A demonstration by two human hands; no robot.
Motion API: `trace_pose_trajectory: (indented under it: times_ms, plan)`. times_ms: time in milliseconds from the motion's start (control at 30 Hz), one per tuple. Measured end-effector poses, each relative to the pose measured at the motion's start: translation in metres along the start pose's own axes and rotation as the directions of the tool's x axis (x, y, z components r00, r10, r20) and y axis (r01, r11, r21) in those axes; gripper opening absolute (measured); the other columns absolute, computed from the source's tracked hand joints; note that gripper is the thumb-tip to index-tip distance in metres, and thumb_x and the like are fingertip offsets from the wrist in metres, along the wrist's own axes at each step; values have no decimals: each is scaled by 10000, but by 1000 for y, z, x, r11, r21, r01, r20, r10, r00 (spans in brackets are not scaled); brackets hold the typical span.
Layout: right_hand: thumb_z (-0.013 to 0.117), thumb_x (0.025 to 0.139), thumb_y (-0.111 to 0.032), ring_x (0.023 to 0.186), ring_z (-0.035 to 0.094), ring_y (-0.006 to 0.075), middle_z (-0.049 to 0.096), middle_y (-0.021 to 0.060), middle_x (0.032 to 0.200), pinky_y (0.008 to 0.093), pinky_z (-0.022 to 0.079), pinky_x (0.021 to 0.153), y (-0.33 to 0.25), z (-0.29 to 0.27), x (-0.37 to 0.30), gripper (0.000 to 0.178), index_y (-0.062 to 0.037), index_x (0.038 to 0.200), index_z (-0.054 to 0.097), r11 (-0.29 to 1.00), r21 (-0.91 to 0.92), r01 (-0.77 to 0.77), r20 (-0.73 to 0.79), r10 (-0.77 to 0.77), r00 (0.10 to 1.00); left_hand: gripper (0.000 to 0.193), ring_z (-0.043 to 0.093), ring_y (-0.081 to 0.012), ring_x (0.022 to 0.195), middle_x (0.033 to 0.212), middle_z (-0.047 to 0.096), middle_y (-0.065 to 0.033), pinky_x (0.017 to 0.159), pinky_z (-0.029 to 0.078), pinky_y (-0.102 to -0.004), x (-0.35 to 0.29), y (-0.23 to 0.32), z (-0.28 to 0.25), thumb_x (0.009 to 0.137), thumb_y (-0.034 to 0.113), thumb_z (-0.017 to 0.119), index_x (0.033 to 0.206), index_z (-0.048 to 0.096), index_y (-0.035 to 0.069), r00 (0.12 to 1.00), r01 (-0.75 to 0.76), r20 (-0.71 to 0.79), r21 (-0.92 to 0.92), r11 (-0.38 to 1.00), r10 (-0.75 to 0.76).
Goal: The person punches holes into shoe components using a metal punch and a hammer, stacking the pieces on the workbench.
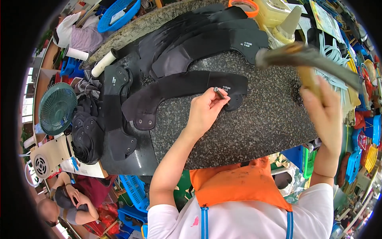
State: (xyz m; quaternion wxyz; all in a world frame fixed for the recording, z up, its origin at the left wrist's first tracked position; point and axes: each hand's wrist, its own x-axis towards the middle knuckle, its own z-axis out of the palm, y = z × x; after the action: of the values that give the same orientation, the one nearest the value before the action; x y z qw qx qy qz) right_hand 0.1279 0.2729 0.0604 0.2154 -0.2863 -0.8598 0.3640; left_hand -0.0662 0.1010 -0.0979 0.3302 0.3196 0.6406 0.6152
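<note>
My left hand [205,109] pinches a short metal punch [218,92] and steadies it over the right end of a curved black fabric piece [175,86]. That piece lies on the speckled stone slab [199,145], and two metal eyelets show at its left end. Off to the right, my right hand [324,105] is wrapped round the wooden handle of a hammer [306,57]. The hammer is raised above the slab and its head is blurred by motion. Whether the punch's tip touches the fabric is hidden by my fingers.
More black pieces [211,42] lie in overlapping layers along the slab's far side. Eyeleted pieces [116,85] rest at the left, beside a stacked pile [86,133]. A green fan [58,108] stands further left. An orange tape roll [248,8] sits at the back; another person [75,199] sits lower left.
</note>
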Motion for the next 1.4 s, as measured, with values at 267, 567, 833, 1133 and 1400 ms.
trace_pose_trajectory:
  times_ms: [267, 567, 833, 1133, 1400]
  plan:
    - [649, 924, -270, 570, 616, 382, 605, 165, 616, 479, 474, 520, 5, 27, -11, 263, -40, 938, 522, 877, -355, 322, 438, -148, 887, 144, 704, -126, 790, 877, 709, -95, 696, 556, -256, -3, 1, -1, 889, -4, 677, 1022, 623, 6, 942, -335, 170, 511, 791, 289]
    - [636, 930, -307, 593, 629, 389, 607, 171, 614, 480, 491, 549, 66, 52, -36, 293, -44, 896, 513, 912, -387, 136, 330, 0, 944, 66, 674, -92, 871, 937, 716, -60, 787, 545, -256, 24, 11, 23, 952, 34, 615, 1014, 624, 11, 999, -23, 49, 46, 999, 20]
    - [632, 935, -239, 552, 500, 161, 540, 73, 662, 309, 408, 532, 2, -10, -13, 243, -8, 1004, 601, 995, -20, -97, 2, 97, 995, 94, 683, -108, 882, 936, 724, -68, 799, 545, -270, 22, 1, 19, 935, 11, 629, 1029, 631, 7, 995, -67, 86, 140, 988, 55]
    - [632, 940, -296, 590, 626, 396, 596, 186, 604, 482, 490, 548, 13, 17, -12, 310, -31, 876, 484, 881, -434, 189, 378, -13, 926, 103, 715, -161, 762, 961, 709, -116, 688, 572, -282, 21, 0, 21, 899, -38, 631, 989, 650, 8, 940, -342, 133, 423, 839, 315]
    - [630, 936, -333, 571, 628, 386, 608, 170, 602, 481, 499, 528, 43, 63, -12, 316, -41, 892, 518, 890, -398, 220, 389, -53, 920, 158, 682, -223, 821, 1099, 617, -127, 750, 537, -348, 53, 43, -12, 823, 96, 699, 956, 676, 14, 994, -95, 104, 687, 720, 32]
